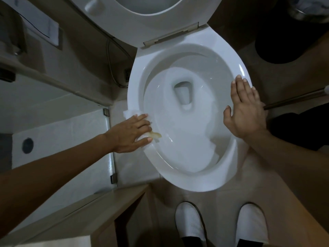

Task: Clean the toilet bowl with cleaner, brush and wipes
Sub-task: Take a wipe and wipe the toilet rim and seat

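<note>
The white toilet bowl [229, 168] fills the middle of the head view, with seat and lid [156, 20] raised behind it. My left hand [131, 133] presses a white wipe [129, 113] flat on the bowl's left rim; the wipe shows a yellowish stain by my thumb. My right hand [246, 111] lies flat with fingers spread on the right rim and holds nothing. White foam or paper lines the inside of the bowl around the water outlet [183, 94].
A long dark handle [293, 99] reaches in from the right, close behind my right hand. A black bin [284, 45] stands at the back right. Glass shower partition [58, 139] and a hose [114, 68] are on the left. My white shoes [190, 223] stand before the bowl.
</note>
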Tool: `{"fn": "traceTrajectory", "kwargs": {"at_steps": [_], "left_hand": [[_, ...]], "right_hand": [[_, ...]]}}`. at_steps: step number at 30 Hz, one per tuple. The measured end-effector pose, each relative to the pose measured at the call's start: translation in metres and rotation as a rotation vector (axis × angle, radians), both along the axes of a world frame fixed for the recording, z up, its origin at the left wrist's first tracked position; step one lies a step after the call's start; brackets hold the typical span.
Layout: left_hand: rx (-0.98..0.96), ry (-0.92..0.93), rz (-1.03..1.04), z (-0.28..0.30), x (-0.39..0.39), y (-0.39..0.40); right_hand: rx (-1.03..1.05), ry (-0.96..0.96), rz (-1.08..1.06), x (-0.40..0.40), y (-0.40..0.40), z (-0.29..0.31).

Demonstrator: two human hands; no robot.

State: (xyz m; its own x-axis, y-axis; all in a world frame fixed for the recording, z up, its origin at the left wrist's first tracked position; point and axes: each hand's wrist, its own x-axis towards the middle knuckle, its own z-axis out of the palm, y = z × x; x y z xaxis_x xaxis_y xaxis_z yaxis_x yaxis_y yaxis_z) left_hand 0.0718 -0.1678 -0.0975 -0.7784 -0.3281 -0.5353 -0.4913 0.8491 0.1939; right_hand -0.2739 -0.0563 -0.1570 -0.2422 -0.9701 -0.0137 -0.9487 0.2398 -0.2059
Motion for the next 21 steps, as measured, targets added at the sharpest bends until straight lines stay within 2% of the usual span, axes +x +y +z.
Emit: {"fn": "traceTrajectory", "kwargs": {"at_steps": [5,10,16,21], "left_hand": [[0.057,-0.001,-0.011,0.008,-0.004,0.001],[-0.042,0.015,-0.061,0.003,-0.006,-0.004],[0.066,0.037,-0.066,0.009,-0.005,0.025],[-0.017,0.012,-0.01,0.003,-0.003,-0.003]], "right_hand": [[0.009,-0.002,-0.003,0.001,0.0,0.001],[0.007,-0.016,-0.002,0.0,0.0,0.001],[0.021,-0.006,-0.003,0.0,0.0,0.001],[0.022,-0.013,-0.007,0.001,0.0,0.002]]}}
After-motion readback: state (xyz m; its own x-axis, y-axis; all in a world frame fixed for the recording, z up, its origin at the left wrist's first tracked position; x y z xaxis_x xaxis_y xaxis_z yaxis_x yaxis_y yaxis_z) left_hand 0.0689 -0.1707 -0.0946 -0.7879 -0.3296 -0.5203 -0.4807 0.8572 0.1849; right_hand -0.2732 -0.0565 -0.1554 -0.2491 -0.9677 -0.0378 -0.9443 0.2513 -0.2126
